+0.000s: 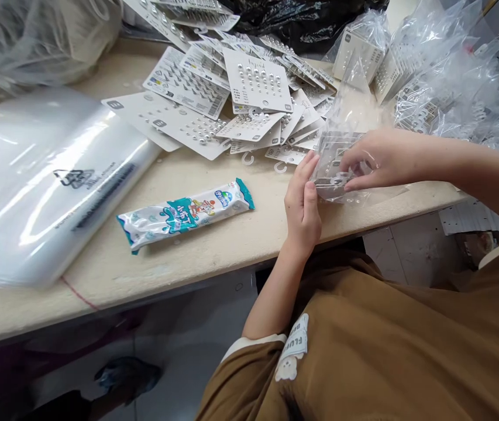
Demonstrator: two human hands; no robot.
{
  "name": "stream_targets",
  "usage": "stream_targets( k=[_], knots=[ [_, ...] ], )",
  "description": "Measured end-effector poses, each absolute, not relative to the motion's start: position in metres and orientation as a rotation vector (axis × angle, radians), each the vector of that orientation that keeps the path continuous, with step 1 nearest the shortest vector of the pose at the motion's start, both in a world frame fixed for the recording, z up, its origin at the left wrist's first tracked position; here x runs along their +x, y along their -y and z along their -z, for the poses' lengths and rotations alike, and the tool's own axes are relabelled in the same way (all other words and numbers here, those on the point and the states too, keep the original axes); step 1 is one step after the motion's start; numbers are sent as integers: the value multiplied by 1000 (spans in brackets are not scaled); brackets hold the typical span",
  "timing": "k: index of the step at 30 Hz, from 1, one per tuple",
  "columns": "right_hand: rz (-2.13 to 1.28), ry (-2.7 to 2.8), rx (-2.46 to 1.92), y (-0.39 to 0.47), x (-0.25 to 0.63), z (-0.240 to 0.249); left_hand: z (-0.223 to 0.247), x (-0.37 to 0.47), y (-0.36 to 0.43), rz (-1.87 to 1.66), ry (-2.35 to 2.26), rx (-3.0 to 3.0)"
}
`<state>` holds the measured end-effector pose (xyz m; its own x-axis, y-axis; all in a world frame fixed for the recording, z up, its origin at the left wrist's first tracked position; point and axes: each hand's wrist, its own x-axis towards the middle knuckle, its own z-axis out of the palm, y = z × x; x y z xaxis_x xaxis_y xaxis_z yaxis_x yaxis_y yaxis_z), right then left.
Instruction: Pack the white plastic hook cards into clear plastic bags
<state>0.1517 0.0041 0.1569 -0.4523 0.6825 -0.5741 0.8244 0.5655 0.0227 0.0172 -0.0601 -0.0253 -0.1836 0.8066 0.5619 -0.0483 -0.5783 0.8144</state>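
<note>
A clear plastic bag (326, 182) with several earring cards in it stands on the table's front part, between my hands. My left hand (302, 207) lies along the bag's left side, fingers up and thumb in front, gripping it. My right hand (378, 159) is at the bag's right side, its fingers curled and pinched together on the plastic near the cards' hooks. Just behind the bag, a loose heap of white cards with pearl stud earrings (260, 82) spreads over the table.
A stack of flat clear plastic bags (25, 193) covers the table's left side. A wrapped snack (185, 215) lies near the front edge. Filled bags of cards (446, 88) pile up at the right. Black plastic (293, 23) is at the back.
</note>
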Motion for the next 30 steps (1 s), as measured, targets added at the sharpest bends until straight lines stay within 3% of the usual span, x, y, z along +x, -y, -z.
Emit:
stream_targets(
  k=[10,30],
  knots=[
    [90,-2232,1210,2,140,-154,28,16,59,-1829,-846,1494],
    [44,-2382,1084,2,141,-136,32,18,58,-1802,-851,1510]
  ],
)
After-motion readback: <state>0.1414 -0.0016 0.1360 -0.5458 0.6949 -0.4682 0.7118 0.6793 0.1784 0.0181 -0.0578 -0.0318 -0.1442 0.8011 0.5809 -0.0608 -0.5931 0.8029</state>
